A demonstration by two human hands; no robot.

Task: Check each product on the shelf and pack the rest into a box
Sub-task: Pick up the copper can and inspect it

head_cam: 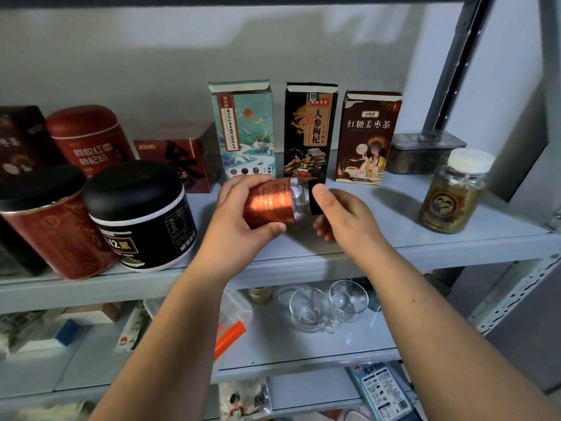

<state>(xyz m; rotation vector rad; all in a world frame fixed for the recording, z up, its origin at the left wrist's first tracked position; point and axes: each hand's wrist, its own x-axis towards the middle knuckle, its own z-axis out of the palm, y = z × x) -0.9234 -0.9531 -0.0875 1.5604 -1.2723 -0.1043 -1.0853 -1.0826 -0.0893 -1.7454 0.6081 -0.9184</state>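
I hold a bottle with a copper-red label (270,205) and a black cap sideways above the grey shelf (394,238). My left hand (239,220) grips its labelled body. My right hand (340,214) holds the cap end, thumb on top. Behind stand three upright cartons: a teal one (246,132), a black one (309,129) and a brown one (368,138). Left of my hands sit a black-lidded jar (142,214), a red canister (51,229), a red tin (88,138) and a red box (179,162).
A clear jar with a white lid (455,192) and a dark plastic container (425,153) stand at the shelf's right end by the metal upright (455,71). The shelf below holds two glass cups (328,305), a plastic tub and packets.
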